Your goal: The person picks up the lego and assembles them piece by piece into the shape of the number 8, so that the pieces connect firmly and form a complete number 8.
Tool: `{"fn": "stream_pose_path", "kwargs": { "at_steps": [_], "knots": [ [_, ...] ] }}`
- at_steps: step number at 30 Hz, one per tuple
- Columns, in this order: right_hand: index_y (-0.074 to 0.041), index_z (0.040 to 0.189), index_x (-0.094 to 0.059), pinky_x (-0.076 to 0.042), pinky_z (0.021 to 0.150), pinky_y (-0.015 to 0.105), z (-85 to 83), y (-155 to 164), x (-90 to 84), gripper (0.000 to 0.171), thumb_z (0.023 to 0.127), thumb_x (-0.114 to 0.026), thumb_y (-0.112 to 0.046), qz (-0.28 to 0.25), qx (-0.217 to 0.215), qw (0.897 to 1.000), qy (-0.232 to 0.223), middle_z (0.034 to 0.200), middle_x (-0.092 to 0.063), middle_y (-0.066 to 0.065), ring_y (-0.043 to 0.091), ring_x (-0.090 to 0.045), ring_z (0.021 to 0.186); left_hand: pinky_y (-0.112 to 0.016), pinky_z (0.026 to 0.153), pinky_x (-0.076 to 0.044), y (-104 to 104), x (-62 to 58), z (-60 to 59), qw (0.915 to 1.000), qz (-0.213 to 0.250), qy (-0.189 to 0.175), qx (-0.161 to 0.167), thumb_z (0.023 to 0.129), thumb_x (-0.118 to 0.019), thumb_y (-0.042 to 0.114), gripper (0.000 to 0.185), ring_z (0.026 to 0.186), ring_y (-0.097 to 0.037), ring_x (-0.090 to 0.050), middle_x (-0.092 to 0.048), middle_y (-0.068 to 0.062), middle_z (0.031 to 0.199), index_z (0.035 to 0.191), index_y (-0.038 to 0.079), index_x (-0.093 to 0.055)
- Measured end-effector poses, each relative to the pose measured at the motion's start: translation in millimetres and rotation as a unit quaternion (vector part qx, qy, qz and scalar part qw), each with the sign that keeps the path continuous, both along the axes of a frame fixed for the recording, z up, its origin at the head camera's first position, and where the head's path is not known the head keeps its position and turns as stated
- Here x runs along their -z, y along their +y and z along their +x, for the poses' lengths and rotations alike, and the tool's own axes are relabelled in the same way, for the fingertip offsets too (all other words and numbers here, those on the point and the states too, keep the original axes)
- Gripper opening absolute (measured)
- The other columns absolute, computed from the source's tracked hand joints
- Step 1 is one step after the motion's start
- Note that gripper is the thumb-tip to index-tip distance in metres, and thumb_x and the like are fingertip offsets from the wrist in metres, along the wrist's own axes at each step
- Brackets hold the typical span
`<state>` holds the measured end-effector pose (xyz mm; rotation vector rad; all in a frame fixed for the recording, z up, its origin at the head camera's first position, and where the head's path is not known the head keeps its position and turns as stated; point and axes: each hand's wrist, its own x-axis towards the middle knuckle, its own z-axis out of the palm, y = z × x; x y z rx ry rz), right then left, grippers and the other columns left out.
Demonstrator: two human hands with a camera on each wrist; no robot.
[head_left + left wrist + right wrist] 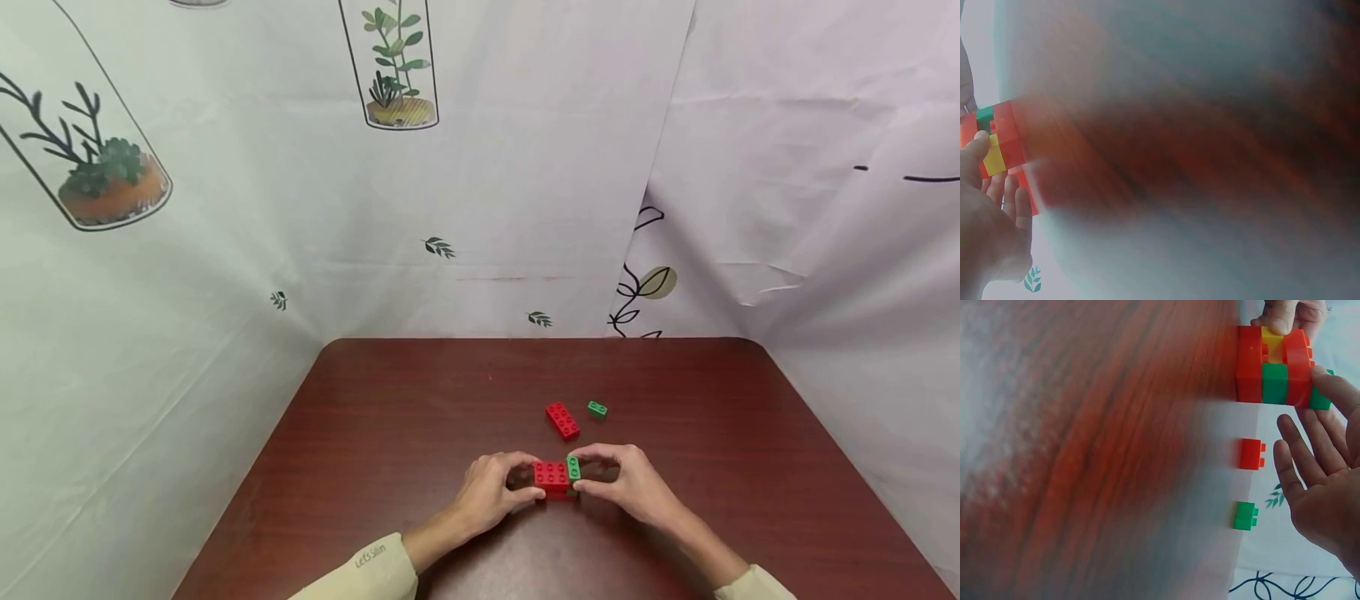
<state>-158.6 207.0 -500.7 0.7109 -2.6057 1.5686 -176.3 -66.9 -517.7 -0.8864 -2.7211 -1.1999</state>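
Observation:
A small stack of toy building bricks stands on the table in front of me. Its bottom is a red brick (1249, 369); above that are a yellow brick (994, 156) at the left end and a green brick (1275, 384) at the right. An upper red brick (551, 475) bridges these two. My left hand (487, 492) grips the stack's left end, thumb against the yellow brick. At the other end, my right hand (633, 483) pinches a small green two-stud brick (573, 468) on top of the upper red one.
Beyond the hands lie a loose red eight-stud brick (562, 421) and, to its right, a loose green two-stud brick (597, 408). The dark reddish wooden table (390, 417) ends against a pale printed cloth (487, 192) at the back and sides.

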Motion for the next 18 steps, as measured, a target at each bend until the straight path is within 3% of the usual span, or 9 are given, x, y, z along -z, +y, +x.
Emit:
{"fn": "stream_pose_path", "kwargs": {
  "at_steps": [12,18],
  "knots": [
    [-0.012,0.126,-0.076,-0.059,0.088,0.035,-8.8,11,-6.6,0.04,0.09,-0.088,-0.024,0.044,-0.027,0.998,-0.028,0.121,-0.076,0.001,0.024,-0.073,0.105,-0.021,0.071,-0.049,0,1.6,-0.2,0.9999,0.003,0.01,0.004,0.089,-0.087,0.037,0.034,0.08,0.0,-0.063,-0.077,0.008,0.096,0.116,0.018,-0.079],
    [-0.004,0.127,-0.074,-0.059,0.087,0.033,-19.4,26,-9.7,0.038,0.092,-0.085,-0.011,0.027,0.015,0.999,-0.019,0.123,-0.075,0.013,0.034,-0.073,0.107,-0.022,0.072,-0.047,0,2.8,-0.4,0.9999,-0.004,0.011,-0.006,0.088,-0.088,0.04,0.035,0.08,-0.001,-0.062,-0.076,0.01,0.095,0.115,0.02,-0.08]
  ]
}}
